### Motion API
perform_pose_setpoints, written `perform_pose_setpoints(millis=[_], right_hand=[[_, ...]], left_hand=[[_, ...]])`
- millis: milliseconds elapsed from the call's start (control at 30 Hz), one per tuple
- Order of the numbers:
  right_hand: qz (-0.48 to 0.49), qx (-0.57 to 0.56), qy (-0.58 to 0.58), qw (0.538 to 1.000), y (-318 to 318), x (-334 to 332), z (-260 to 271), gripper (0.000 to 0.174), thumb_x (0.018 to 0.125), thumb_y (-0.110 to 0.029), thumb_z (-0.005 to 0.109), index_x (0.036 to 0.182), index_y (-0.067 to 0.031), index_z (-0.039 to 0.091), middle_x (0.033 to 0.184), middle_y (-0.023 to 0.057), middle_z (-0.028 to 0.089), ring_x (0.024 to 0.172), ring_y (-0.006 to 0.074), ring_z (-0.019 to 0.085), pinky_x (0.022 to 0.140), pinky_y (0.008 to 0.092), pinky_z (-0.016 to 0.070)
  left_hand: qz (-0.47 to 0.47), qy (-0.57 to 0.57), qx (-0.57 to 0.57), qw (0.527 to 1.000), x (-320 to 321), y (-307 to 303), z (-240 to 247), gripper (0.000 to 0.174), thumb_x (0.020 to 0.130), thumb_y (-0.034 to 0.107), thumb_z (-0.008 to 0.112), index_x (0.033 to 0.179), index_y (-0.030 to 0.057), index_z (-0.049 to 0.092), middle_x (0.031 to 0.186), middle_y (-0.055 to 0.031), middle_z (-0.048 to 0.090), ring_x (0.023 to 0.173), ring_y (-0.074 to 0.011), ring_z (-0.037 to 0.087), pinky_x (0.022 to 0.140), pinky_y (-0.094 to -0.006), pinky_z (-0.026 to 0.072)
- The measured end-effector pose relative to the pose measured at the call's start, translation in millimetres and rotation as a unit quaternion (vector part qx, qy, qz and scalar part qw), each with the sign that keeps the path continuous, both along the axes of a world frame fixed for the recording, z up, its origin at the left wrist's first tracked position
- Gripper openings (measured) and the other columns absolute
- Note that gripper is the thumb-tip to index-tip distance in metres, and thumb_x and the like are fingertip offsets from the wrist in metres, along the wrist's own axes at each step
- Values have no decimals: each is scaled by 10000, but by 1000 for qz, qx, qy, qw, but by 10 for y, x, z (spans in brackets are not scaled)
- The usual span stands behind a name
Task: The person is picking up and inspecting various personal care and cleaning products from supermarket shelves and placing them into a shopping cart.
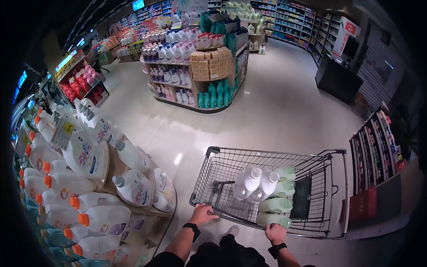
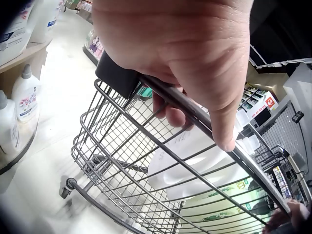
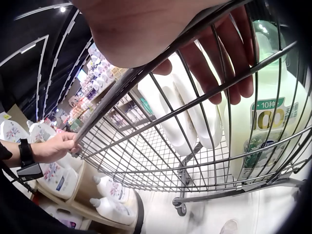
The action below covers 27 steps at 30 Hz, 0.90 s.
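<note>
A wire shopping cart [image 1: 222, 178] stands sideways in front of the person. The left hand [image 1: 204, 214] grips its near rim by the left corner; in the left wrist view the left hand [image 2: 180, 53] has its fingers curled over the rail. Further right on the same rim is the right hand [image 1: 275, 233]. The right wrist view has the right hand [image 3: 146, 29] over the rail, fingers hanging inside the wires. Inside the cart, two white bottles [image 1: 247, 181] stand beside several pale green bottles [image 1: 275, 205].
At the left, a shelf display [image 1: 169, 193] holds large white jugs with orange or grey caps. A round-ended shelf island [image 1: 173, 104] stands ahead, with pale floor [image 1: 275, 107] around it. A dark counter [image 1: 336, 80] and a low product rack [image 1: 373, 147] are at the right.
</note>
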State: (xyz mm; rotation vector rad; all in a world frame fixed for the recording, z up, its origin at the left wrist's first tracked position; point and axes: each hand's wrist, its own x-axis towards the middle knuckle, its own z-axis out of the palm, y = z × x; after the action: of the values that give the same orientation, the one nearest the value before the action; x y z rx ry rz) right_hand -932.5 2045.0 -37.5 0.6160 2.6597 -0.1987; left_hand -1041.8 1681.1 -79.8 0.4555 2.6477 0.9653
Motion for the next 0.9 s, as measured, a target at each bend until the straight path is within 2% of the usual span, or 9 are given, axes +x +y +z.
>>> perform_pose_setpoints(millis=[67,133,300,600,733,900], right_hand=[[-5,-11,5,1000,-23,-221,35,428,818,-386,464,793,-63,742,772,195,693,734,369,684,704,453,539],[-27,28,59,997,-6,-452,-92,447,809,-428,504,740,-57,743,688,192,680,663,358,683,659,457,538],[-15,18,91,996,56,-1042,-74,364,764,-354,528,707,-57,731,658,191,665,606,371,666,600,449,540],[-38,30,86,995,286,-2159,-197,328,761,-338,529,715,-81,727,687,180,676,642,372,673,627,454,547],[-30,39,97,994,424,-2636,-301,322,760,-330,520,697,-85,720,677,178,672,631,363,669,614,449,543],[-34,55,121,990,629,-3209,-397,314,749,-308,506,696,-77,713,673,180,662,619,359,655,595,457,525]], left_hand=[[2,-9,-5,1000,-276,35,21,425,633,486,820,756,126,629,727,-3,623,846,-206,575,900,-359,352],[3,-14,-8,1000,-574,78,6,425,625,482,824,754,127,630,736,-4,628,850,-207,577,899,-360,352],[4,-11,2,1000,-1275,196,-6,399,606,464,837,757,148,645,750,0,638,865,-194,592,882,-356,358],[-5,42,5,999,-2493,452,-220,423,561,489,851,748,162,659,749,0,636,839,-187,589,860,-340,367],[0,45,13,999,-2949,583,-244,420,579,498,842,744,159,658,720,18,615,807,-162,576,853,-336,365],[-15,28,18,999,-3538,766,-313,432,622,526,819,760,153,651,722,27,622,851,-170,572,872,-354,357]])
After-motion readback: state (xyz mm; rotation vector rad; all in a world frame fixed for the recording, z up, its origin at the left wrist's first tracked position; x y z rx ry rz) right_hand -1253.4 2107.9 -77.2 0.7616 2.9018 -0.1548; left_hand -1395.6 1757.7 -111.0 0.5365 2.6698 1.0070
